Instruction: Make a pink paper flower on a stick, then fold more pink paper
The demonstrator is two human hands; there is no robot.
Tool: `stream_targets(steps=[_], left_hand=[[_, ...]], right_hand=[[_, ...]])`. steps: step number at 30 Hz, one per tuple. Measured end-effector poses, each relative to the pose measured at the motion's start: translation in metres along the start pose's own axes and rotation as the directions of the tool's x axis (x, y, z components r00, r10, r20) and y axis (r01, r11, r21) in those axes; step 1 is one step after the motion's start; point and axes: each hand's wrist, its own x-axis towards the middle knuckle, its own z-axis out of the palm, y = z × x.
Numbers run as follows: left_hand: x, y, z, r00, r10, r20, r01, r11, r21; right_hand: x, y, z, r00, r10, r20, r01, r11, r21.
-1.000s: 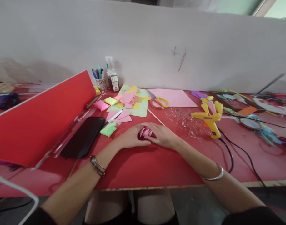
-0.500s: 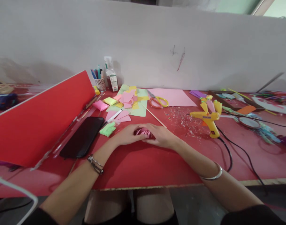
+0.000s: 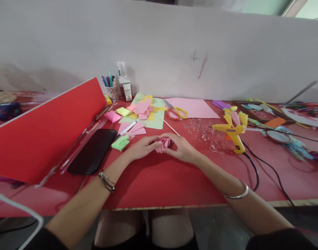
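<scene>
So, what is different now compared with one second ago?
The pink folded paper shows more: both hands have raised it a little off the red table and opened apart. The left hand and right hand keep their grip on it. The phone, scissors and glue gun stayed put.

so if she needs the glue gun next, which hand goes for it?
Probably the right hand. The glue gun stands on her right side, nearer that hand, nothing between them. The left hand could keep the folded pink paper, which both hands hold.
</scene>
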Motion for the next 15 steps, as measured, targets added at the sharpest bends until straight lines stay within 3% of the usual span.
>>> stream_targets(steps=[10, 15], left_hand=[[-0.0008, 0.0012, 0.0016, 0.997, -0.03, -0.072, 0.037, 0.995, 0.09], [-0.0004, -0.0003, 0.0036, 0.992, -0.002, -0.125, 0.007, 0.999, 0.041]], right_hand=[[-0.0004, -0.0019, 0.0006, 0.999, 0.028, -0.044, -0.027, 0.999, 0.043], [0.0012, -0.0034, 0.0012, 0.998, 0.037, -0.045, -0.034, 0.997, 0.071]])
